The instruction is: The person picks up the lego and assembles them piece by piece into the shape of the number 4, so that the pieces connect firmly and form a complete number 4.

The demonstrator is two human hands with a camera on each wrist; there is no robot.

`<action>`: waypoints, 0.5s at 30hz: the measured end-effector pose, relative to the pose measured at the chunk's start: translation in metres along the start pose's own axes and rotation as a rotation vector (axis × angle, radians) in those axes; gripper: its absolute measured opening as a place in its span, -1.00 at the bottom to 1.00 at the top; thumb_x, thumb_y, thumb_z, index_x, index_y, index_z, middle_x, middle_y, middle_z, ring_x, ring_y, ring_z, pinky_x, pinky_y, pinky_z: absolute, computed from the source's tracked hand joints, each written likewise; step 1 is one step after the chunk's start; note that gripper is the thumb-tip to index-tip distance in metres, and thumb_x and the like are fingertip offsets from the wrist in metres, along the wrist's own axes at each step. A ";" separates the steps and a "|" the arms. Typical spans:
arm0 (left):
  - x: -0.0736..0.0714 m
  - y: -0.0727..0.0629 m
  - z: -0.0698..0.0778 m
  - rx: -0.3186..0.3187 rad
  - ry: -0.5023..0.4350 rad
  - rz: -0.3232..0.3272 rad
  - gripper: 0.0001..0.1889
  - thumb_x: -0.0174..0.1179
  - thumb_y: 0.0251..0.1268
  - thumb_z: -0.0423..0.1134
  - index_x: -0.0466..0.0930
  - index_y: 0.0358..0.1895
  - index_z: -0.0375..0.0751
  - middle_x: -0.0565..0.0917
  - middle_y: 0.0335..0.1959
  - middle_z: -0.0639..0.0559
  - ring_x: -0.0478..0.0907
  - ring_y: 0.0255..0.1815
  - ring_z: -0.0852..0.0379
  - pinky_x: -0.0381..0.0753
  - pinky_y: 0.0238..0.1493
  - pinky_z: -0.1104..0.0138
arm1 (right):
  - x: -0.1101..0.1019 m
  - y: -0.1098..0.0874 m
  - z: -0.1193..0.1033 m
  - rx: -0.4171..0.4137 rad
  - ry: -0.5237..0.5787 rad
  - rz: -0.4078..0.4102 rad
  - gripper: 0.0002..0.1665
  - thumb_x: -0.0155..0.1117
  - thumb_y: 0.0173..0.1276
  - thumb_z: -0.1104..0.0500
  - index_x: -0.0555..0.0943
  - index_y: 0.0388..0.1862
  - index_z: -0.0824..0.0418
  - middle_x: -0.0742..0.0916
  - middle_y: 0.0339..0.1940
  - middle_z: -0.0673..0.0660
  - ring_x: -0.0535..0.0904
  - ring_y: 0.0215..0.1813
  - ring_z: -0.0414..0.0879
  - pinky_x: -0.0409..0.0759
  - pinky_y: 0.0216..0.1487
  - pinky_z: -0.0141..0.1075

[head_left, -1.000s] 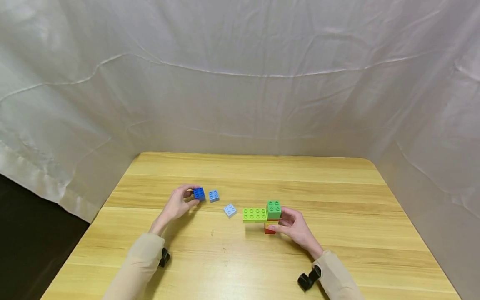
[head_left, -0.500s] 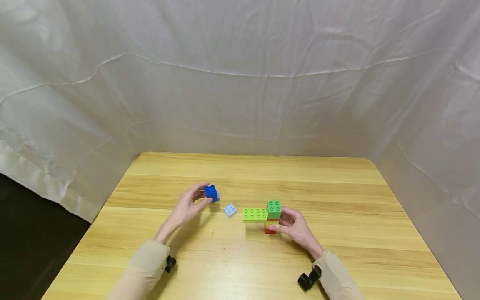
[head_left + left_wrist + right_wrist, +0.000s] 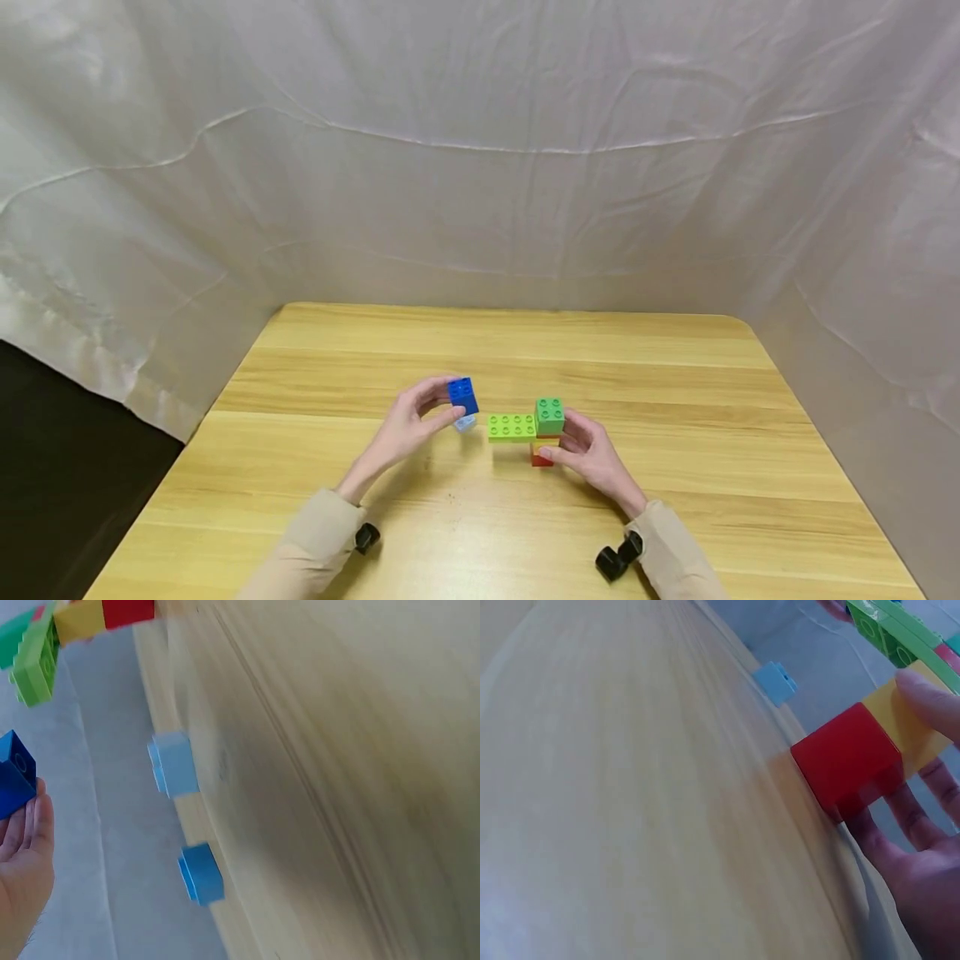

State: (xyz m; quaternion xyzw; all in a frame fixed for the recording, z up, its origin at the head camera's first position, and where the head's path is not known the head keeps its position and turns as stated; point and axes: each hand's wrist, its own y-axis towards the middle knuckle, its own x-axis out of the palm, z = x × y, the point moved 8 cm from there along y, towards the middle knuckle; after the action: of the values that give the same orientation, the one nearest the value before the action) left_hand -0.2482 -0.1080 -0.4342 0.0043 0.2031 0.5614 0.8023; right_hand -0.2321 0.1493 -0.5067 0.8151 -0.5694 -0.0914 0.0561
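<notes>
Since half a second ago, the left hand and its dark-blue, cube-shaped plastic brick have travelled towards three o'clock, while the right hand has stayed nearly put.

Largest is the pale wood-grained surface, with everything gathered about its middle. Next comes the upright tower of coloured plastic bricks, at four o'clock from the dark-blue one and steadied by the right hand, whose thumb presses the yellow plastic brick while the fingers curl round behind. That much is done: a square red plastic brick forms the foot, the yellow one sits upon it, a long lime-green studded plastic brick juts out to nine o'clock, and a square mid-green plastic brick caps it. Another red layer shows beneath the cap, though its exact seating is hard to make out.

Three bricks are left unjoined. The left hand pinches the dark-blue one clear of the surface, apart from the tower. At six o'clock below it in the head view rests a pale-blue square plastic brick, partly covered. Last, a mid-blue square plastic brick lies loose, seen only from the left wrist. By my reckoning, most bricks in view are already joined.
</notes>
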 end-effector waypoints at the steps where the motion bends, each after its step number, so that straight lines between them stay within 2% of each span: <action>1: 0.003 0.001 0.002 0.004 -0.002 -0.008 -0.52 0.30 0.36 -0.32 0.47 0.31 -0.32 0.68 0.11 -0.29 0.64 0.16 -0.19 0.57 0.32 -0.06 | 0.000 0.000 -0.001 -0.008 0.003 0.002 -0.21 0.47 0.19 0.35 0.38 0.38 0.45 0.69 0.15 -0.25 0.64 0.17 -0.36 0.62 0.24 -0.44; 10: 0.024 0.006 0.009 0.042 -0.018 -0.050 -0.53 0.27 0.39 -0.31 0.47 0.33 -0.29 0.69 0.11 -0.25 0.66 0.14 -0.11 0.63 0.26 -0.01 | -0.002 0.001 -0.006 -0.036 0.029 0.030 -0.21 0.44 0.20 0.39 0.34 0.38 0.51 0.70 0.12 -0.28 0.65 0.15 -0.36 0.65 0.18 -0.45; 15: 0.034 0.008 0.008 0.040 -0.026 -0.083 -0.54 0.27 0.40 -0.29 0.48 0.32 -0.24 0.70 0.11 -0.20 0.66 0.15 -0.06 0.64 0.27 0.04 | -0.004 0.001 -0.005 -0.024 -0.009 0.072 -0.34 0.38 0.30 0.36 0.40 0.35 0.50 0.69 0.09 -0.31 0.63 0.14 -0.39 0.63 0.19 -0.49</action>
State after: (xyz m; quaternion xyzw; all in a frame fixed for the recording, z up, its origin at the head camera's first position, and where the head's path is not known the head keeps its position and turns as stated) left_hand -0.2429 -0.0726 -0.4354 0.0194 0.2038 0.5235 0.8271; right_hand -0.2338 0.1526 -0.5016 0.7929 -0.5975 -0.1000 0.0664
